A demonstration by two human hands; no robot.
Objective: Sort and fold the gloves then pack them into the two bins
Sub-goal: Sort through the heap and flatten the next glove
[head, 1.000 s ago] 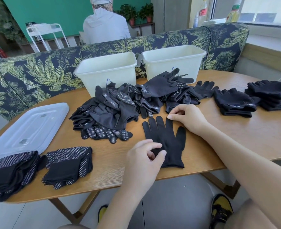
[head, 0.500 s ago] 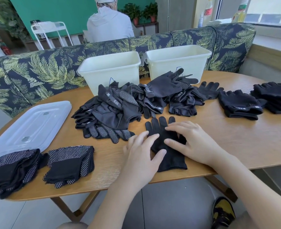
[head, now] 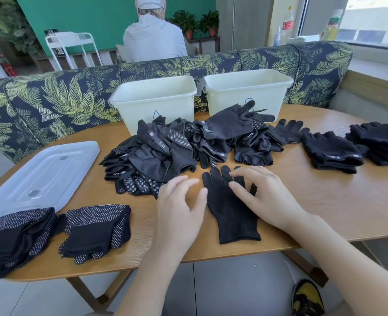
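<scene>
A plain black knit glove point(head: 230, 210) lies flat near the front edge of the wooden table point(head: 325, 201), fingers pointing away from me. My right hand point(head: 263, 192) rests on its right side with fingers spread over the glove's fingers. My left hand point(head: 179, 206) hovers just left of the glove, fingers relaxed, holding nothing. Behind lies a loose heap of black gloves point(head: 165, 153). Two cream bins point(head: 154, 101) point(head: 247, 90) stand side by side at the back. Folded dotted gloves point(head: 97, 226) point(head: 13, 236) sit front left, and folded plain stacks point(head: 330, 151) point(head: 380, 142) sit at the right.
A translucent bin lid point(head: 40, 176) lies on the table at the left. A leaf-patterned sofa back point(head: 51, 99) runs behind the table, and a person in a grey hoodie point(head: 154, 39) sits beyond it, facing away. My yellow shoe point(head: 307, 297) shows below the table.
Both hands moved from pinching the glove's cuff and fingertips to lying flat on it. My left hand has now slid off it to the left, and the right hand stays on it.
</scene>
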